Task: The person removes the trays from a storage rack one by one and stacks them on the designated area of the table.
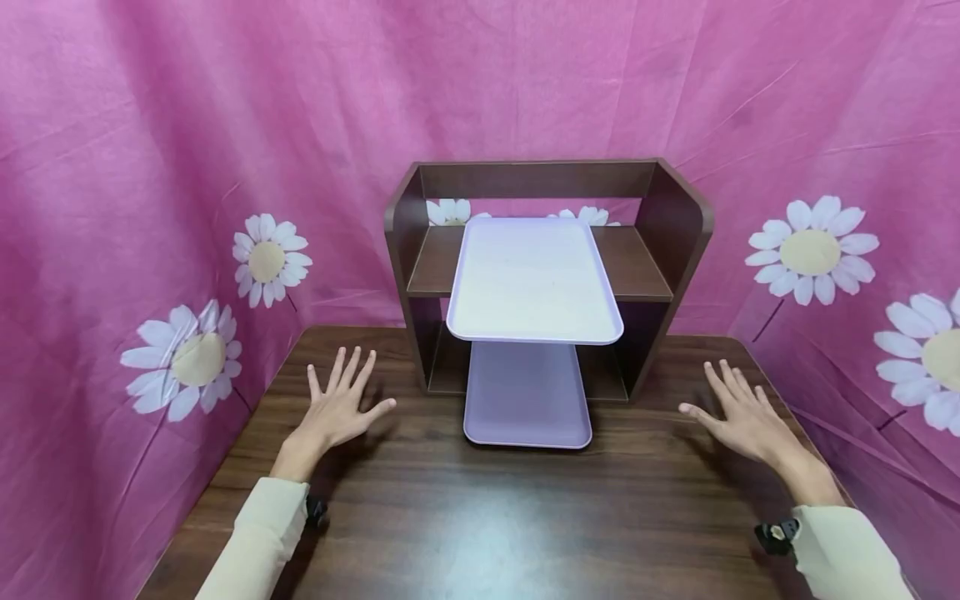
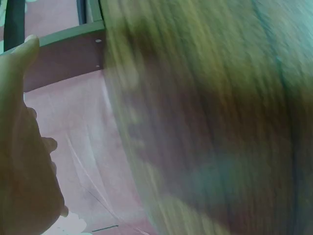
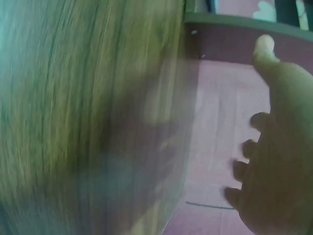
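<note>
Two lavender trays sit in a dark brown two-level shelf (image 1: 678,218) at the back of the table. The upper tray (image 1: 536,283), pale inside, juts forward from the middle shelf board. Below it the lower tray (image 1: 527,396) sticks out past the shelf's base onto the tabletop. My left hand (image 1: 336,414) is held palm down with spread fingers to the left of the shelf, holding nothing. On the opposite side, my right hand (image 1: 750,423) is likewise spread and holds nothing. Both wrist views show a hand above the wood with its shadow beneath. The rear parts of the lower tray are hidden.
The brown wood-grain table (image 1: 480,517) spreads in front of the shelf. Behind and at both sides hangs a pink curtain (image 1: 525,83) printed with white daisies, close to the table's edges. A dark strap (image 1: 776,536) circles the right wrist.
</note>
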The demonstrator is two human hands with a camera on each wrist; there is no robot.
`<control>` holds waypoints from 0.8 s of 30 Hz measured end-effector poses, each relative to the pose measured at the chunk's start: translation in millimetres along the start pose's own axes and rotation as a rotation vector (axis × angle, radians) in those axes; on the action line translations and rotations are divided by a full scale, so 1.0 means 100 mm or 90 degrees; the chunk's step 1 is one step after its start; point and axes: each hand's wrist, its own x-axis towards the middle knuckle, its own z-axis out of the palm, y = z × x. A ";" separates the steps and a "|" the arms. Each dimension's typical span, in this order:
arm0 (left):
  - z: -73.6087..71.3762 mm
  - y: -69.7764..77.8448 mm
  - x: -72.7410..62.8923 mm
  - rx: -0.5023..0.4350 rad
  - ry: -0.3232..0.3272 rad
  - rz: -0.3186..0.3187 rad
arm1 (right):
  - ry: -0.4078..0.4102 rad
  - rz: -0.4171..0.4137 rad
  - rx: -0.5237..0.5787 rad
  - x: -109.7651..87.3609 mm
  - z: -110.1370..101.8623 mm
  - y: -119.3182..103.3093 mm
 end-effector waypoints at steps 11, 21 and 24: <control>-0.16 0.26 0.05 -0.110 0.136 0.030 | 0.022 0.039 0.230 -0.14 0.06 -0.59; -0.42 0.60 0.26 -0.278 0.236 0.050 | -0.079 0.112 0.527 -0.05 0.48 -1.12; -0.50 0.68 0.31 -0.348 0.255 0.043 | -0.090 0.127 0.568 -0.04 0.60 -1.23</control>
